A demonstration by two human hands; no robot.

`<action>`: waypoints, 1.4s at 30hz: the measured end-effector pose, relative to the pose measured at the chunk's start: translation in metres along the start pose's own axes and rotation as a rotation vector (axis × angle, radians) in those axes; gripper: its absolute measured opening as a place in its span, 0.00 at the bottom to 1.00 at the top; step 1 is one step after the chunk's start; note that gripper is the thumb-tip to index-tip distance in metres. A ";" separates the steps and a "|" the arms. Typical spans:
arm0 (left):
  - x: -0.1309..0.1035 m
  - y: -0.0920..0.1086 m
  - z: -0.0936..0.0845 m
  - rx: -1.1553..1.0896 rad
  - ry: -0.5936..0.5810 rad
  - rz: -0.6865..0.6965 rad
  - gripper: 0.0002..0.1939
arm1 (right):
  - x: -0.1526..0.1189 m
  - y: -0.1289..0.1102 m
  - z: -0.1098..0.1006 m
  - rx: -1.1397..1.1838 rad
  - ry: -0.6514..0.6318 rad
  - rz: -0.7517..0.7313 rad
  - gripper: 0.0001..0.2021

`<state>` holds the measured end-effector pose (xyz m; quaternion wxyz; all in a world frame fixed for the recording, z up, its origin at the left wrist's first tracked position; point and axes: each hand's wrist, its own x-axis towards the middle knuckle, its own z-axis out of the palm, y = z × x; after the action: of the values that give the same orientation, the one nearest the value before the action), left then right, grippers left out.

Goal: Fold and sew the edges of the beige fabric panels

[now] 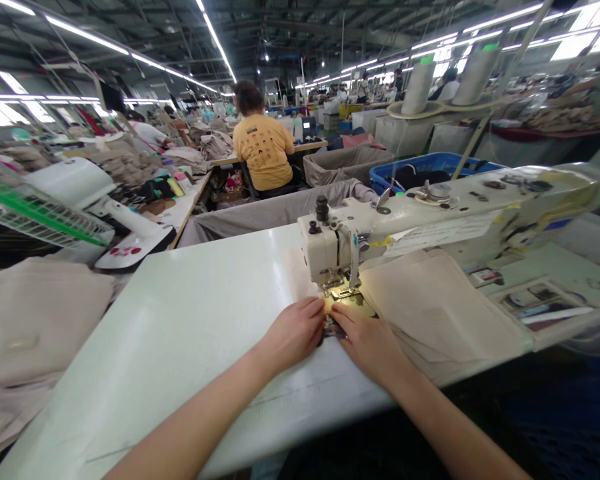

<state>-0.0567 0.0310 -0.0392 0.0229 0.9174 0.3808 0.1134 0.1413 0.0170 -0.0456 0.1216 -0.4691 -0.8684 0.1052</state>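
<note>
A sewing machine (330,250) stands on the pale table, its lamp lighting the metal plate (363,303) under the needle. A beige cloth piece (297,270) lies at the presser foot and runs toward my fingertips. My left hand (297,330) is closed at the cloth's near edge, just left of the needle area. Close beside it, my right hand (367,340) pinches the same edge with its fingers together. The fingers hide most of that edge. To the right of my right hand lies a stack of beige cloth panels (440,307), under the machine's arm.
More beige cloth (40,320) is piled left of the table (195,313). A white desk fan (75,200) stands beyond it. A tray of small tools (545,303) sits at the right. Thread cones (417,87) rise behind the machine. A person in a yellow shirt (263,150) sits ahead.
</note>
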 end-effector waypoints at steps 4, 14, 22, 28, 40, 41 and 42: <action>0.009 -0.012 -0.004 -0.022 0.011 -0.009 0.13 | 0.014 0.004 0.000 0.028 0.029 -0.004 0.20; 0.006 -0.019 0.004 0.011 0.093 -0.011 0.14 | 0.005 0.009 0.010 0.068 0.098 -0.024 0.24; 0.008 -0.022 0.001 -0.012 0.085 -0.012 0.15 | 0.005 0.009 0.011 0.057 0.105 -0.020 0.25; 0.009 -0.022 0.001 -0.010 0.092 -0.006 0.15 | 0.004 0.008 0.011 0.052 0.108 -0.021 0.24; 0.006 -0.021 0.001 -0.011 0.103 -0.077 0.16 | 0.004 0.009 0.010 0.088 0.131 -0.017 0.22; 0.006 -0.015 0.000 0.008 0.089 -0.103 0.15 | 0.003 0.009 0.009 0.093 0.136 -0.009 0.22; 0.004 -0.007 -0.002 0.029 0.067 -0.132 0.14 | 0.001 0.009 0.009 0.098 0.144 0.001 0.21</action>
<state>-0.0589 0.0389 -0.0376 0.0043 0.8863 0.4426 0.1366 0.1456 0.0219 -0.0569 0.2066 -0.4693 -0.8510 0.1135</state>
